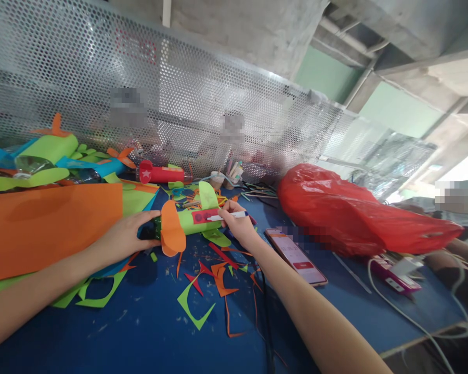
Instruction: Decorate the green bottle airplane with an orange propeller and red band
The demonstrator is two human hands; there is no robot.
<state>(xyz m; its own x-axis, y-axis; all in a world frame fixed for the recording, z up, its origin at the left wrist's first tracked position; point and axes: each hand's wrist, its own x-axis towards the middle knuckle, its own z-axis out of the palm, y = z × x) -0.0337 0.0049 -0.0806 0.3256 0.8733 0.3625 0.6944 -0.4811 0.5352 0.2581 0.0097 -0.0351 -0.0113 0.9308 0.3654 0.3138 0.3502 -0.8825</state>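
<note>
A toy plane (186, 221) with a green paper body and green fins lies across the middle of the table. An orange rounded paper piece (172, 228) stands across its left end. My left hand (134, 236) curls round the dark bottle end (152, 231) there, fingers closed on it. In my right hand (236, 221) is a white marker (232, 215), pinched and pointing left. Its tip meets or hovers just over a red strip (198, 216) on the body, where dark round marks show. I cannot tell whether the tip touches.
Orange sheets (54, 223) and other paper planes (49, 150) fill the left. Paper scraps (197, 306) lie in front. To the right are a phone (296, 257), a red plastic bag (343, 208) and a white cable (405, 322). A perforated metal screen (203, 88) stands behind.
</note>
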